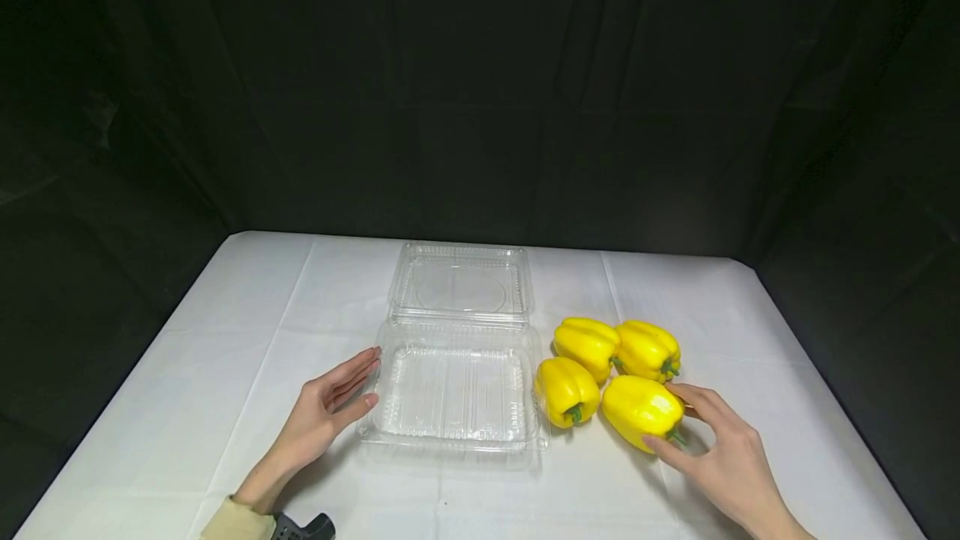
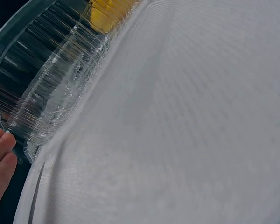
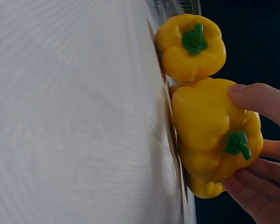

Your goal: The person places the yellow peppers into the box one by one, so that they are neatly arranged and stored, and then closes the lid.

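Thumb and fingers of my right hand (image 1: 723,461) grip a yellow bell pepper (image 1: 641,408) from its stem end. In the right wrist view, the thumb lies on one side of that pepper (image 3: 203,116) and the fingers on the other, with the green stem between them. Close by are three more yellow bell peppers: one at front left (image 1: 567,390), one behind it (image 1: 585,344) and one at back right (image 1: 647,348). My left hand (image 1: 322,411), fingers extended, has its fingertips at the left rim of a clear plastic clamshell container (image 1: 450,443).
The container's hinged lid (image 1: 457,273) lies folded back toward the far table edge. A white cloth covers the table (image 1: 247,340), and black curtains (image 1: 465,107) stand behind and at both sides. A dark device (image 1: 303,527) is strapped at my left wrist.
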A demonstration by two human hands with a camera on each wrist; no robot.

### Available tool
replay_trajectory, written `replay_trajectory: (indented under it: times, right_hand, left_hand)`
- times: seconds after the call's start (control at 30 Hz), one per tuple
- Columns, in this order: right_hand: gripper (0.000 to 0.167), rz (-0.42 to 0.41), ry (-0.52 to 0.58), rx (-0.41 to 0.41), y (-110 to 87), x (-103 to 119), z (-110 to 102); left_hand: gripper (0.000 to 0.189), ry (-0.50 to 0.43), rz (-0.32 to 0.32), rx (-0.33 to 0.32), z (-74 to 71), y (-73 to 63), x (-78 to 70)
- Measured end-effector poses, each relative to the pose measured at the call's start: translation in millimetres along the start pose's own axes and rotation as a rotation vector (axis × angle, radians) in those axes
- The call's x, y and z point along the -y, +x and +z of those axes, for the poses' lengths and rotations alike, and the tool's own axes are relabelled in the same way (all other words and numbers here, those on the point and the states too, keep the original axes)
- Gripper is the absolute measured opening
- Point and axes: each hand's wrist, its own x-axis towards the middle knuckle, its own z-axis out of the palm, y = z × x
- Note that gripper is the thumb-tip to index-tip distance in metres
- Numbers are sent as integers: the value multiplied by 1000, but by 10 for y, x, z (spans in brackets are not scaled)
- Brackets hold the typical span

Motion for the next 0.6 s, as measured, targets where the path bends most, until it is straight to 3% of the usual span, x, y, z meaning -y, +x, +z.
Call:
replay_trajectory:
  times: [0.3, 0.6]
  right_hand:
    - [72, -16, 57, -42, -1, -28, -8]
    - [69, 19, 91, -29, -5, -11, -56]
  left_hand:
    - [58, -1, 3, -2, 1, -9, 1]
    - [55, 27, 30, -9, 4, -11, -17]
